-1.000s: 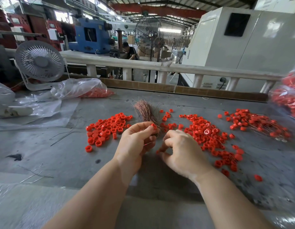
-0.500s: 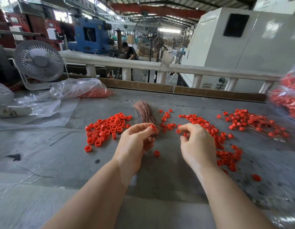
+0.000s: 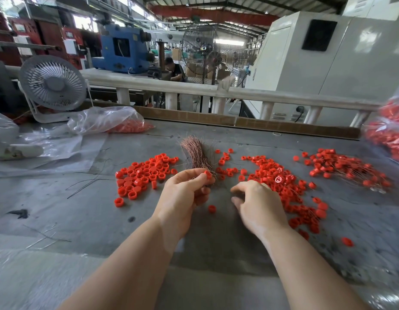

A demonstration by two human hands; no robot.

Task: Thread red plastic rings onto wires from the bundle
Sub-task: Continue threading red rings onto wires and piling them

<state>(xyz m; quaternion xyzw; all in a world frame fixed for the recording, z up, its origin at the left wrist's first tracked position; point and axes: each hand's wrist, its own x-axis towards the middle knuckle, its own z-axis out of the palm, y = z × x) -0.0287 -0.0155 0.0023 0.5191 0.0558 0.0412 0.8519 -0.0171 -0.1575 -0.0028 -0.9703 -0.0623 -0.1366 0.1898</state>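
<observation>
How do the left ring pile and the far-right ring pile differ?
The left pile holds loose rings packed close together with no wires through them; the far-right pile is spread looser, with thin wires running among its rings. The left pile lies beside the wire bundle; the far-right pile lies well away from it. Both are red rings on the grey table.

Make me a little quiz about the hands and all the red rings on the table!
1. True or false: the left hand pinches a red ring.
2. What does the wire bundle lie between? A: two heaps of rings. B: two fans.
3. Fill in: the lone ring lies on the table between the two ____.

Key: 1 true. 2 A. 3 hands; the other is the right hand.
</observation>
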